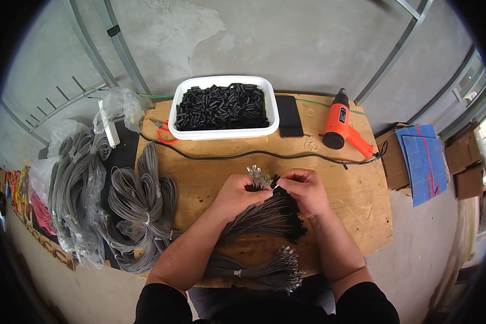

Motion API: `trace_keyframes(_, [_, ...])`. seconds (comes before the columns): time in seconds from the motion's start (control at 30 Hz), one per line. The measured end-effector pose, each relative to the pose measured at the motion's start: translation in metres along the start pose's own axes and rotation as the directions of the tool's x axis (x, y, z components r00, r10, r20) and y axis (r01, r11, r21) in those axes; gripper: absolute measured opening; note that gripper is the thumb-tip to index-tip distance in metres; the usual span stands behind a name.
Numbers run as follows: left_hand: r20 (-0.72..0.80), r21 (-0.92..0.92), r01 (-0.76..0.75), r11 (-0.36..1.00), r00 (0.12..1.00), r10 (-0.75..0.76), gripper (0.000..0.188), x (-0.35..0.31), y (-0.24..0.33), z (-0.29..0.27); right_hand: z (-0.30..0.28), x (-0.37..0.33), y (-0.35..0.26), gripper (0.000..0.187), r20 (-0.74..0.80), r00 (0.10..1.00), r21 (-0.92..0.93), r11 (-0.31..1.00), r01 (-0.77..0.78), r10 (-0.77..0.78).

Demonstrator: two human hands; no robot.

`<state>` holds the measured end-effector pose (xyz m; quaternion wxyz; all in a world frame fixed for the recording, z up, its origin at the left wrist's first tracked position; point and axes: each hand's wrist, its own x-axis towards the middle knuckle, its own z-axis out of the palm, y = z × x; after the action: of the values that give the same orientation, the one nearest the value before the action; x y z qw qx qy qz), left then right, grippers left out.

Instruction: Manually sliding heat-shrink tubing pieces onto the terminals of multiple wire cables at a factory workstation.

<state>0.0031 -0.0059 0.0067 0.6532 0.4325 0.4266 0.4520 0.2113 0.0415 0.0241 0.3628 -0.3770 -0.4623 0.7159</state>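
My left hand (238, 194) is closed around a bunch of grey cables, whose metal terminals (259, 176) stick up above the fingers. Close beside it, my right hand (303, 190) pinches a thin cable end (276, 187) between thumb and forefinger; a small black piece shows there, partly hidden by the fingertips. Below both hands, grey cables (262, 216) fan out to the right and finish in black-sleeved ends (297, 229). Nearer me lies another tied cable bundle (254, 270) with bare metal terminals. A white tub (221, 136) full of short black tubes (221, 107) stands beyond my hands.
On the wooden table (356, 216), an orange heat gun (337, 127) lies at the back right, near a black phone (290, 116). A black cord (227, 157) crosses behind my hands. Orange-handled pliers (166, 135) lie left of the tub. Coiled grey cables (140, 200) crowd the left side.
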Motion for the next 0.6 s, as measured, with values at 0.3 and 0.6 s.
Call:
trace_keyframes(0.3, [-0.036, 0.042, -0.025, 0.999, 0.999, 0.026, 0.007, 0.005, -0.008, -0.001, -0.012, 0.006, -0.005, 0.007, 0.056, 0.998, 0.353, 0.935, -0.041, 0.022])
trace_keyframes(0.6, [-0.062, -0.085, -0.017, 0.996, 0.998, 0.012, 0.008, 0.006, -0.006, 0.0, -0.039, 0.027, 0.011, 0.023, -0.059, 0.998, 0.612, 0.791, 0.011, 0.032])
